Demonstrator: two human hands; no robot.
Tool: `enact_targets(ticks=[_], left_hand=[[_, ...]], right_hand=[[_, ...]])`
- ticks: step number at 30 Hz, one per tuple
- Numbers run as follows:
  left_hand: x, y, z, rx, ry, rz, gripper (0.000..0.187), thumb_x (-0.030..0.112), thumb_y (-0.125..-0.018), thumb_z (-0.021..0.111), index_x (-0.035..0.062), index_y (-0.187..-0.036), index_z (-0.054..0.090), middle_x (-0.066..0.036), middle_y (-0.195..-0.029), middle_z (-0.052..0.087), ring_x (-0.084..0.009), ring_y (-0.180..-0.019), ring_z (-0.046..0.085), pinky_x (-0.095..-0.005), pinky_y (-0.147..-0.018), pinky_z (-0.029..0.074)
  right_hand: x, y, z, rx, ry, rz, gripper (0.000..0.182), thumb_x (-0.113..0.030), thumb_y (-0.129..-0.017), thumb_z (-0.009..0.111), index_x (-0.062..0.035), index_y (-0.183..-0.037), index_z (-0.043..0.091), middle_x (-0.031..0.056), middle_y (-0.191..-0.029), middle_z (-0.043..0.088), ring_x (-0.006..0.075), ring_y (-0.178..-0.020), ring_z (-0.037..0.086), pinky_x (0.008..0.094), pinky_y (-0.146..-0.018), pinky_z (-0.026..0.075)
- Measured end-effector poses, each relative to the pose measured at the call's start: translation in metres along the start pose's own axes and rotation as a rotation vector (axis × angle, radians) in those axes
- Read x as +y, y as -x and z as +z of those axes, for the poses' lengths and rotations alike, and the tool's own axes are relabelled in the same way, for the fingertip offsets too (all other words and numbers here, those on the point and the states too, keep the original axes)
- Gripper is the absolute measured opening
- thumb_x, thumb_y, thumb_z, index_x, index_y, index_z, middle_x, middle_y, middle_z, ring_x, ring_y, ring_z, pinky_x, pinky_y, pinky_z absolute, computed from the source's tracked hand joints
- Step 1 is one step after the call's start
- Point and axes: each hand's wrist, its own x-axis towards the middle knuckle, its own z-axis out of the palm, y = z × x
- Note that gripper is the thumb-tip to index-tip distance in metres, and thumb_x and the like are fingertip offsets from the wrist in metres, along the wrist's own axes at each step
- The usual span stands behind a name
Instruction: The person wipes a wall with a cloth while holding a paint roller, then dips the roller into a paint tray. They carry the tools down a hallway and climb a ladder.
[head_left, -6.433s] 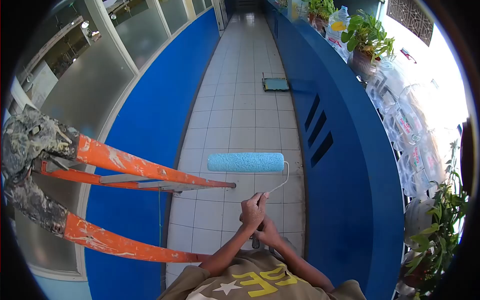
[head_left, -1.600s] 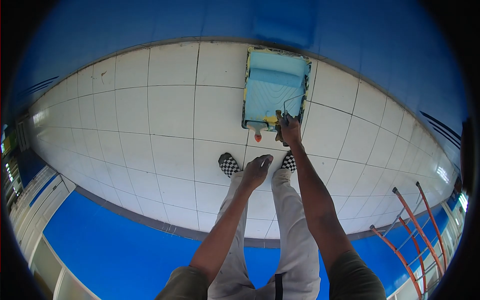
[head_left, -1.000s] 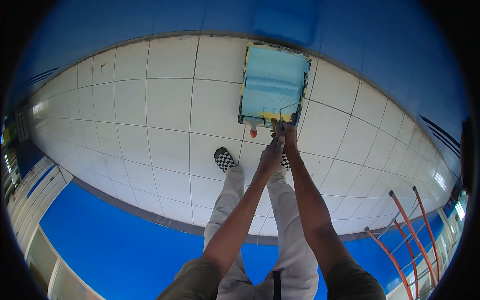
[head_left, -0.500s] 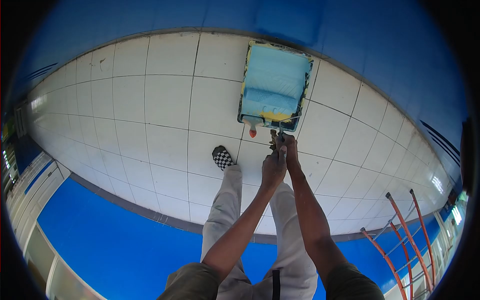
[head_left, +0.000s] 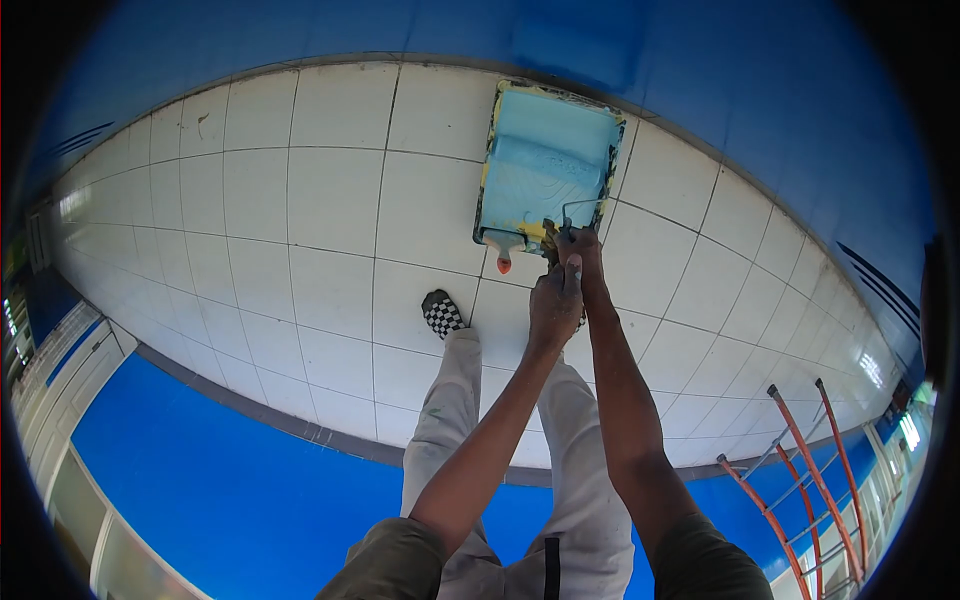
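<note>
A black-edged paint tray [head_left: 490,160] coated in light blue and yellow paint lies on the tiled floor. In its upper half rests the roller [head_left: 548,160], covered in light blue paint, its wire frame running down the right side. My left hand [head_left: 556,300] is closed around the roller's handle end. Just beyond it, my right hand [head_left: 580,252] is wrapped round the handle near the wire frame, at the tray's lower edge. A paintbrush [head_left: 504,250] with an orange-red tip hangs over the tray's near edge, left of my hands.
White floor tiles [head_left: 330,210] spread around me. A blue wall [head_left: 750,80] rises behind the tray. An orange ladder [head_left: 815,480] stands at the lower right. My checkered shoe [head_left: 442,313] is below the tray, and a blue surface [head_left: 250,460] lies behind my legs.
Both hands have moved forward, toward the wall. The roller has moved up the tray from its lower part, and its wire frame has shifted forward too.
</note>
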Motion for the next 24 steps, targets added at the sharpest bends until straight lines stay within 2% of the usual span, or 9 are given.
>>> enact_targets(ticks=[4, 8, 10, 11, 12, 14, 18, 20, 24], left_hand=[[-0.010, 0.015, -0.005, -0.056, 0.028, -0.117, 0.058, 0.044, -0.108, 0.037, -0.0045, -0.094, 0.064, -0.028, -0.076, 0.066, -0.0492, -0.078, 0.064, -0.0557, -0.074, 0.049], [-0.023, 0.004, -0.002, -0.042, 0.039, -0.060, 0.058, 0.045, -0.108, 0.034, -0.0044, -0.100, 0.063, -0.027, -0.077, 0.066, -0.0480, -0.077, 0.065, -0.0544, -0.073, 0.049], [-0.006, -0.003, -0.007, -0.051, 0.070, -0.011, 0.056, 0.045, -0.109, 0.034, -0.0040, -0.106, 0.062, -0.027, -0.080, 0.066, -0.0485, -0.080, 0.064, -0.0542, -0.076, 0.048], [0.007, -0.002, -0.014, -0.131, 0.088, -0.094, 0.056, 0.045, -0.109, 0.033, -0.0042, -0.112, 0.060, -0.030, -0.089, 0.066, -0.0504, -0.085, 0.062, -0.0553, -0.079, 0.047], [0.001, -0.006, -0.009, -0.130, 0.089, -0.093, 0.056, 0.045, -0.109, 0.033, -0.0042, -0.112, 0.060, -0.030, -0.089, 0.066, -0.0504, -0.085, 0.062, -0.0553, -0.079, 0.047], [-0.020, -0.015, 0.005, 0.009, 0.093, 0.155, 0.057, 0.045, -0.109, 0.032, -0.0050, -0.115, 0.058, -0.032, -0.100, 0.064, -0.0491, -0.085, 0.063, -0.0539, -0.079, 0.047], [-0.021, -0.017, 0.004, -0.037, 0.146, 0.108, 0.057, 0.046, -0.109, 0.033, -0.0048, -0.121, 0.057, -0.032, -0.107, 0.064, -0.0491, -0.087, 0.063, -0.0532, -0.080, 0.048], [-0.004, -0.006, -0.007, -0.117, 0.183, -0.050, 0.059, 0.047, -0.108, 0.034, -0.0041, -0.123, 0.057, -0.031, -0.110, 0.065, -0.0496, -0.087, 0.063, -0.0523, -0.080, 0.049], [-0.015, 0.012, -0.007, -0.096, 0.225, -0.023, 0.061, 0.049, -0.108, 0.034, -0.0041, -0.121, 0.060, -0.030, -0.106, 0.066, -0.0499, -0.085, 0.062, -0.0525, -0.080, 0.048]], right_hand=[[0.012, 0.017, 0.016, 0.037, -0.026, 0.035, 0.028, -0.021, -0.089, 0.059, 0.0051, -0.085, 0.068, 0.0318, -0.082, 0.065, 0.0454, -0.080, 0.070, 0.0483, -0.069, 0.054], [0.016, 0.000, 0.022, 0.067, -0.026, -0.005, 0.028, -0.022, -0.088, 0.060, 0.0053, -0.086, 0.068, 0.0321, -0.083, 0.065, 0.0457, -0.082, 0.070, 0.0485, -0.071, 0.055], [0.010, -0.012, 0.018, 0.101, -0.014, -0.064, 0.030, -0.023, -0.087, 0.061, 0.0056, -0.088, 0.069, 0.0326, -0.083, 0.065, 0.0465, -0.083, 0.069, 0.0490, -0.072, 0.055], [0.005, -0.019, 0.015, 0.094, 0.014, -0.051, 0.031, -0.024, -0.086, 0.061, 0.0056, -0.088, 0.070, 0.0325, -0.085, 0.066, 0.0468, -0.085, 0.069, 0.0491, -0.073, 0.056], [-0.003, -0.022, 0.011, 0.095, 0.015, -0.052, 0.031, -0.024, -0.086, 0.061, 0.0056, -0.088, 0.070, 0.0325, -0.085, 0.066, 0.0468, -0.085, 0.069, 0.0491, -0.073, 0.056], [-0.014, -0.025, 0.005, 0.111, 0.076, -0.052, 0.029, -0.023, -0.087, 0.060, 0.0049, -0.088, 0.071, 0.0327, -0.087, 0.066, 0.0470, -0.086, 0.069, 0.0495, -0.074, 0.056], [-0.005, -0.036, 0.007, 0.106, 0.077, -0.067, 0.029, -0.022, -0.087, 0.059, 0.0044, -0.089, 0.071, 0.0328, -0.088, 0.066, 0.0468, -0.088, 0.069, 0.0502, -0.076, 0.056], [0.002, -0.036, 0.012, 0.103, 0.072, -0.065, 0.029, -0.023, -0.088, 0.059, 0.0041, -0.089, 0.071, 0.0325, -0.088, 0.067, 0.0470, -0.087, 0.069, 0.0513, -0.076, 0.056], [0.007, -0.008, 0.010, 0.084, 0.085, -0.038, 0.030, -0.023, -0.088, 0.059, 0.0042, -0.089, 0.071, 0.0317, -0.088, 0.067, 0.0471, -0.087, 0.069, 0.0517, -0.077, 0.056]])
